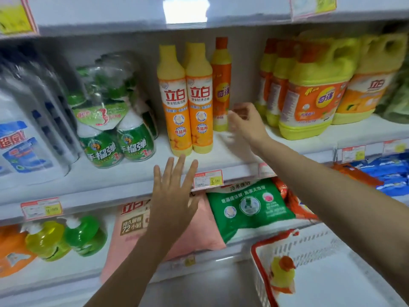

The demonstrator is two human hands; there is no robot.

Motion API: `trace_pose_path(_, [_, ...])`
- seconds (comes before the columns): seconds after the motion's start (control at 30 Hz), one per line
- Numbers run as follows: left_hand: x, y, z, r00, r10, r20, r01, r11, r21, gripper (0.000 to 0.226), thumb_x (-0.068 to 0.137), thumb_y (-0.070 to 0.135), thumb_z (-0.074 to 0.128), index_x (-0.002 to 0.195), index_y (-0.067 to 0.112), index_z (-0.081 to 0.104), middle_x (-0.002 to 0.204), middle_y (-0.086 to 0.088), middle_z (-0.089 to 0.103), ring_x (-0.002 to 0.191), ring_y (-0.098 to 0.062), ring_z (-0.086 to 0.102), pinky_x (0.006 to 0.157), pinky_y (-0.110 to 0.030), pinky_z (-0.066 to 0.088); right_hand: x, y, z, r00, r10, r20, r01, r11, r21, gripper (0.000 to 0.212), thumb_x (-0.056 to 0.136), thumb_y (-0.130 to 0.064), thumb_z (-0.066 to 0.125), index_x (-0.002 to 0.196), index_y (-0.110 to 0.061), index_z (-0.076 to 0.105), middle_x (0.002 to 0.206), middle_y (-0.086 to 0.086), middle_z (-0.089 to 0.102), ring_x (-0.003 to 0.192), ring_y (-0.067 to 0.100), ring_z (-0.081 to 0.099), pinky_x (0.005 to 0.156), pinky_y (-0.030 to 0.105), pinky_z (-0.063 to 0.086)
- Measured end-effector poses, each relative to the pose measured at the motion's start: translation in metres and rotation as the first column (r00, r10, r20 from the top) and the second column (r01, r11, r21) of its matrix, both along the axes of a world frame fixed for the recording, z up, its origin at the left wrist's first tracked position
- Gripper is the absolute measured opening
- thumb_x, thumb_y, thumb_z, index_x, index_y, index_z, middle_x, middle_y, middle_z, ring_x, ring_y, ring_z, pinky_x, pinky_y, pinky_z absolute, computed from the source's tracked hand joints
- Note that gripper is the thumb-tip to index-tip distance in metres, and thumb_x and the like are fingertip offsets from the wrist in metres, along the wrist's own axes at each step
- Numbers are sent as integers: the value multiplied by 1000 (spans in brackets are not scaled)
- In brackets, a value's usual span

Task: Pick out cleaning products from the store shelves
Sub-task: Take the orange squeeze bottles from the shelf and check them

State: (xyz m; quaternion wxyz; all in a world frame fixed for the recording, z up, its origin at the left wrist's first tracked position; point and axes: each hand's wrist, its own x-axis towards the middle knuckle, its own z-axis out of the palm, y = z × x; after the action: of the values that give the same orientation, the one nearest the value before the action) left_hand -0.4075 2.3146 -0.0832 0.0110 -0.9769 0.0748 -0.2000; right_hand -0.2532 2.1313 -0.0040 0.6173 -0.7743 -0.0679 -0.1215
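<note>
Two yellow-orange dish soap bottles (188, 100) stand side by side on the middle shelf (124, 173). A slimmer orange bottle (221, 85) stands just right of them. My right hand (246, 122) reaches in beside that slim bottle with fingers loosely curled, holding nothing. My left hand (174, 191) is raised in front of the shelf edge, fingers straight and spread, below the two bottles. A yellow bottle with an orange cap (283, 273) lies in the white basket with a red rim (309, 251) at the lower right.
Green spray bottles in a twin pack (115, 138) and white-blue jugs (24, 138) stand to the left. Large yellow jugs (314, 94) fill the right. Below lie pink (199, 231) and green (250, 207) detergent bags and small green and yellow bottles (66, 238).
</note>
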Motion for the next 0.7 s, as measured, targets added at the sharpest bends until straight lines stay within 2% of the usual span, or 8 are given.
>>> trace_pose_path(0.07, [2, 2, -3, 999, -22, 41, 23, 1000, -21, 88, 75, 38, 78, 149, 16, 35, 153, -17, 36, 141, -40, 33, 113, -62, 24, 30, 8, 1, 998, -30, -49, 28, 999, -35, 61, 94, -29, 64, 143, -5, 37, 142, 18, 49, 131, 32, 49, 109, 46, 42])
trace_pose_path(0.13, [3, 3, -3, 997, -38, 73, 43, 997, -57, 89, 70, 33, 83, 147, 16, 40, 150, -16, 41, 138, -40, 38, 110, -63, 29, 52, 18, 1, 996, -23, -89, 17, 997, -69, 74, 94, -36, 63, 151, -9, 25, 153, 16, 39, 138, 31, 42, 113, 42, 37])
trace_pose_path(0.27, [2, 2, -2, 994, -46, 95, 57, 992, -110, 84, 72, 26, 81, 146, 16, 42, 149, -14, 42, 138, -38, 38, 109, -64, 29, 68, 27, -4, 998, -17, -52, 10, 991, -136, 57, 93, -32, 65, 138, -6, 41, 132, 16, 58, 117, 34, 59, 100, 44, 49])
trace_pose_path(0.37, [3, 0, -1, 996, -23, 84, 33, 992, -119, 82, 74, 26, 80, 146, 16, 42, 149, -13, 42, 139, -37, 38, 111, -62, 28, 63, 21, -4, 996, -80, 29, 85, 953, -292, 52, 90, -36, 69, 124, -2, 50, 119, 18, 63, 106, 34, 62, 92, 48, 51])
trace_pose_path(0.43, [3, -1, -2, 997, -25, 68, 34, 991, -132, 82, 75, 26, 79, 147, 17, 41, 151, -12, 41, 140, -36, 36, 113, -61, 26, 50, 12, -3, 991, -107, 77, 126, 939, -321, 53, 86, -43, 71, 117, -3, 56, 111, 15, 67, 98, 31, 64, 85, 45, 53])
trace_pose_path(0.57, [1, 1, 0, 999, -36, 30, 41, 983, -178, 80, 81, 29, 73, 150, 23, 32, 155, -8, 33, 145, -33, 27, 118, -58, 17, 10, -14, 1, 987, -142, 72, 153, 971, -185, 49, 85, -50, 71, 96, -2, 69, 89, 18, 72, 82, 32, 69, 78, 51, 57])
trace_pose_path(0.63, [-2, -1, 3, 999, -35, 28, 40, 976, -213, 73, 89, 34, 64, 151, 26, 26, 159, -6, 24, 148, -30, 17, 121, -54, 7, -11, -27, 7, 989, -144, 18, 144, 987, -66, 56, 86, -48, 70, 87, 8, 65, 85, 25, 70, 82, 40, 68, 76, 57, 55])
trace_pose_path(0.7, [-10, -9, 7, 998, -18, 62, 35, 959, -282, 66, 93, 38, 57, 151, 21, 30, 160, -7, 21, 149, -30, 12, 121, -50, 2, -34, -38, 14, 995, -100, -14, 100, 994, 36, 49, 87, -42, 71, 79, 5, 59, 80, 25, 65, 78, 39, 66, 78, 60, 55])
